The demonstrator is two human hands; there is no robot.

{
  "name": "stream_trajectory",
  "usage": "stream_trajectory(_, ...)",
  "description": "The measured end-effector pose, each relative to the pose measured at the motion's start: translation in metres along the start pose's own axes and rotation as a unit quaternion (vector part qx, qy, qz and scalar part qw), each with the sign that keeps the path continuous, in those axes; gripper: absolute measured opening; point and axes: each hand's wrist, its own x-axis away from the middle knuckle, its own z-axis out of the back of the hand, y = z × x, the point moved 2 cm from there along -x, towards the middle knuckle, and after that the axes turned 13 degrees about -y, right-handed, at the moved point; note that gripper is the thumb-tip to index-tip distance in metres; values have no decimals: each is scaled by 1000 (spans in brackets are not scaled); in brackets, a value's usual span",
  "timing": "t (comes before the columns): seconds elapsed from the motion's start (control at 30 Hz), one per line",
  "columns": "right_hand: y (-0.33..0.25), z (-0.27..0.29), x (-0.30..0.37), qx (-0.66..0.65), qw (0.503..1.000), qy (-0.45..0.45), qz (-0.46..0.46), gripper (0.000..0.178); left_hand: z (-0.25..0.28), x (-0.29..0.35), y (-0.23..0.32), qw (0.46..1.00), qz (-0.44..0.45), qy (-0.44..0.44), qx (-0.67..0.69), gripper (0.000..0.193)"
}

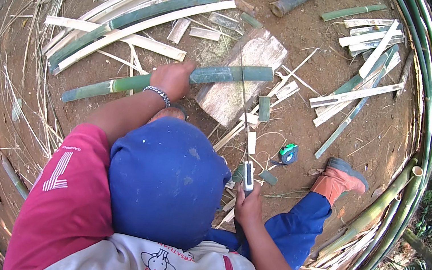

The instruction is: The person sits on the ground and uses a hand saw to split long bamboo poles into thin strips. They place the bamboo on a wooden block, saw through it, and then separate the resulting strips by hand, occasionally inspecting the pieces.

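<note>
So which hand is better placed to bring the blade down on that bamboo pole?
Probably the right hand: it grips the blade over the bamboo pole, while the left hand holds the pole on the wooden block.

head cam | looks steeply down | close over knee (pixel 168 178) | fisheye, ground (pixel 323 50) beyond

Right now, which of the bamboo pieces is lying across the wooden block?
The long green bamboo pole gripped by the left hand; it crosses the wooden block, while the other pieces lie on the dirt.
</note>
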Motion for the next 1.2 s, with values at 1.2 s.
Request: stream_trajectory(1.2,-76,55,-117,-117,991,28,52,59,7,1,6,1000,-3,-8,-17,22)
